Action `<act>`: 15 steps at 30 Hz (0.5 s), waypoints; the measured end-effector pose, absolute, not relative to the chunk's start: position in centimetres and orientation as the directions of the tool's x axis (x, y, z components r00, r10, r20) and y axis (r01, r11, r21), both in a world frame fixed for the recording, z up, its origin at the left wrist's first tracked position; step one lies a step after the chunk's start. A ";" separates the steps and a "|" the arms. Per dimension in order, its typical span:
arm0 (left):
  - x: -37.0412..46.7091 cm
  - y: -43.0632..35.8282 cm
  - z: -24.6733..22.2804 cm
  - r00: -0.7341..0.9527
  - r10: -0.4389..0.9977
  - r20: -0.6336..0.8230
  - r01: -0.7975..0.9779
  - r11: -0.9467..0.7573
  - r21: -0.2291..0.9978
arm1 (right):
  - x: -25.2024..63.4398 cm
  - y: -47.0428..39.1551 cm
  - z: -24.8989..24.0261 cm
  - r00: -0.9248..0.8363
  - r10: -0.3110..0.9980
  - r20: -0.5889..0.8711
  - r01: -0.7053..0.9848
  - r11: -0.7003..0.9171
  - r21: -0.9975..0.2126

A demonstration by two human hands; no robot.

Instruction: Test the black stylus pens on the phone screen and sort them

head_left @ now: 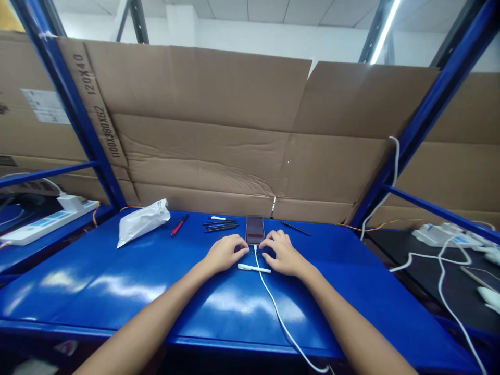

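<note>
Phone (255, 227) lies toward far side of blue worktop (351, 260), white cable (270, 295) at its near end. Best handled, likely, with phone steadied, plug (255, 248) kept straight. Left hand (227, 252) loosely curled, thumb parted from forefinger, grip empty beside phone; right hand (284, 253) likewise, fingertips at corner, contact unclear.

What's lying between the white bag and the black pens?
A red pen lies between the white bag and the black pens. The head view shows it.
</note>
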State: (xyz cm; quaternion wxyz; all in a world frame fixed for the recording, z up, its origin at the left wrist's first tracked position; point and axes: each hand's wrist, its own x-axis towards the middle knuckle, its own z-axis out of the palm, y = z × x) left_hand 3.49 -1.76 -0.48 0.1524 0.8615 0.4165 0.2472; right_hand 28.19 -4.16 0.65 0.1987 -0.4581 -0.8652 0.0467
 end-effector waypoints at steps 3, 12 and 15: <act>3.5 -1.7 -0.5 0.532 0.790 0.305 0.636 -0.610 0.471 | 27.7 -4.2 0.4 -0.496 0.811 0.310 0.777 0.574 -0.259; 3.5 -1.7 -0.6 0.538 0.787 0.303 0.625 -0.614 0.482 | 27.3 -4.0 -0.2 -0.515 0.808 0.286 0.775 0.582 -0.248; 3.5 -1.8 -0.4 0.533 0.792 0.298 0.616 -0.604 0.506 | 27.4 -4.0 -0.1 -0.526 0.804 0.279 0.767 0.590 -0.254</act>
